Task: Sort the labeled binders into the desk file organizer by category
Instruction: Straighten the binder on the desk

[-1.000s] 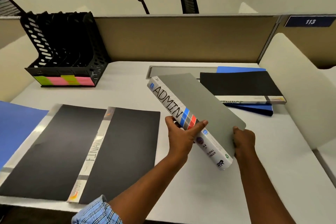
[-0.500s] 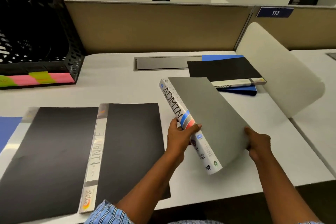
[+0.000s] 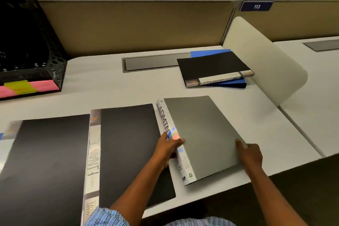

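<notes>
While gripped from both sides: grey ADMIN ring binder with white printed spine (image 3: 200, 134) low over white desk surface (image 3: 110, 86), near front edge; contact with desk not determinable.
Left hand (image 3: 167, 149): clamped on binder spine, thumb on top by the blue and red stripes, fingers beneath.
Right hand (image 3: 251, 156): closed on lower right edge of grey cover, thumb on top.
ADMIN binder orientation: spine facing left and slightly up, cover tilted, lettering readable along spine.
Open black FINANCE folder with clear spine strip (image 3: 91, 152): flat on desk, just beside ADMIN binder on its left; left forearm across its lower right corner.
Closed black FINANCE binder (image 3: 212, 66): flat at far right of desk, stacked on blue binder (image 3: 233, 83), spine toward camera.
Black perforated metal file organizer (image 3: 33, 42): far left of desk, against beige partition panel (image 3: 137, 25); slot contents not determinable from blur.
Organizer labels: pink and yellow-green sticky notes (image 3: 23, 88) along front base; text unreadable.
Grey cable tray lid (image 3: 154, 63): recessed in desk, between organizer and stacked binders.
Curved white side divider (image 3: 264, 60): upright at right desk edge.
Blue number plate marked 113 (image 3: 256, 6): fixed on partition, upper right.
Blue striped sleeve (image 3: 108, 216): visible at lower edge.
</notes>
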`<state>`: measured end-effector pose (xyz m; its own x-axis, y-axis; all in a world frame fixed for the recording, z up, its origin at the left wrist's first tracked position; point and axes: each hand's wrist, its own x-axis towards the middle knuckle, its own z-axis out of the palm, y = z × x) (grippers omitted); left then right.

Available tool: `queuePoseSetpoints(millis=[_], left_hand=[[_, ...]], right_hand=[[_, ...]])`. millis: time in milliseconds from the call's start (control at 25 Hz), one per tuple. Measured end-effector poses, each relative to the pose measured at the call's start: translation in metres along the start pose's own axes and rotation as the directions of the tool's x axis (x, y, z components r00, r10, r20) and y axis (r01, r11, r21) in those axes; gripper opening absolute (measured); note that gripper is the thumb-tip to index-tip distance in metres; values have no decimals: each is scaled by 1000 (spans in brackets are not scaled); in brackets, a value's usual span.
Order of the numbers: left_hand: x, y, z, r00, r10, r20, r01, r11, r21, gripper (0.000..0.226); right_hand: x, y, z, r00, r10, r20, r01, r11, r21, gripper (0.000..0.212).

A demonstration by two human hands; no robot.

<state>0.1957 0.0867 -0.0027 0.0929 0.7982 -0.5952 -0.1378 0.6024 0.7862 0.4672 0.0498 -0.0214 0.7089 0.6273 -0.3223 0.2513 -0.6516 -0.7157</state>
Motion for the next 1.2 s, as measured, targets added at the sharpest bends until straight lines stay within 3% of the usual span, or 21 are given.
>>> queuePoseSetpoints(millis=[160, 280, 440, 680, 800, 920, 1080, 1200], left_hand=[[0, -5, 2, 983, 147, -106, -130, 980, 153, 42], [-4, -9, 3, 968, 207, -139, -148, 926, 348, 46], [-8, -6, 6, 945, 296, -138, -158, 785, 598, 46], [-16, 1, 22, 908, 391, -147, -112, 566, 817, 64], [-17, 7, 36, 926, 326, -189, -33, 571, 820, 86], [-17, 10, 49, 900, 383, -209, -18, 511, 859, 97], [-5, 21, 64, 824, 541, -166, -127, 463, 877, 82], [11, 38, 89, 770, 626, -123, -268, 492, 828, 65]], right_hand=[[-8, 1, 8, 997, -11, -74, 9, 999, -32, 62], [-13, 3, 10, 991, -32, -131, 19, 995, -96, 62], [-20, 5, 14, 981, -68, -180, 36, 984, -177, 60], [-23, 8, 15, 964, -153, -218, 65, 929, -365, 56], [-20, 12, 12, 966, -155, -208, 65, 921, -385, 56], [-13, 14, 6, 966, -171, -194, 80, 911, -405, 60], [20, -10, -2, 933, -260, -250, 189, 943, -274, 54], [57, -37, 1, 940, -294, -171, 276, 954, -121, 43]])
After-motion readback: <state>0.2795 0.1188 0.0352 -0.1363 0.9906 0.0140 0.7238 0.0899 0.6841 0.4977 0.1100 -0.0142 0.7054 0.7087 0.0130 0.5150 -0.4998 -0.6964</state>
